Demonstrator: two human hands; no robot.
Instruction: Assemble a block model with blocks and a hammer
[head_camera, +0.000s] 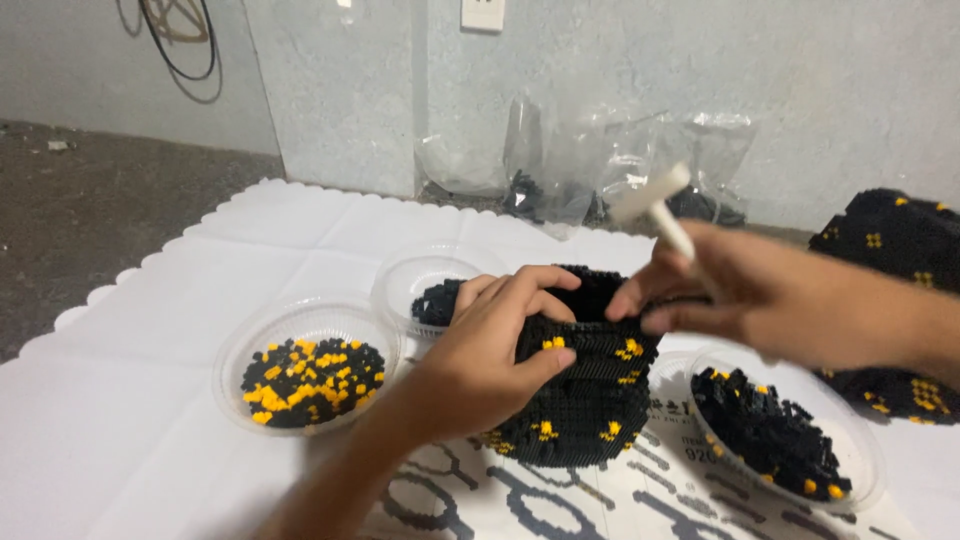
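A hollow black model built of tiny bricks with yellow dots (585, 400) stands on the white cloth (150, 400) in the middle. My left hand (490, 345) grips its left side, fingers curled over the top rim. My right hand (720, 290) comes in from the right, fingertips at the model's upper right rim. It holds a white T-shaped plastic tool (655, 205) that points up and away; the hand is blurred.
Three clear round dishes lie around the model: one with black and yellow bricks (310, 380) at left, one with black bricks (425, 290) behind, one with mostly black bricks (775, 435) at right. Another black-and-yellow built piece (895, 240) lies far right. Clear plastic bags (590, 170) lean against the wall.
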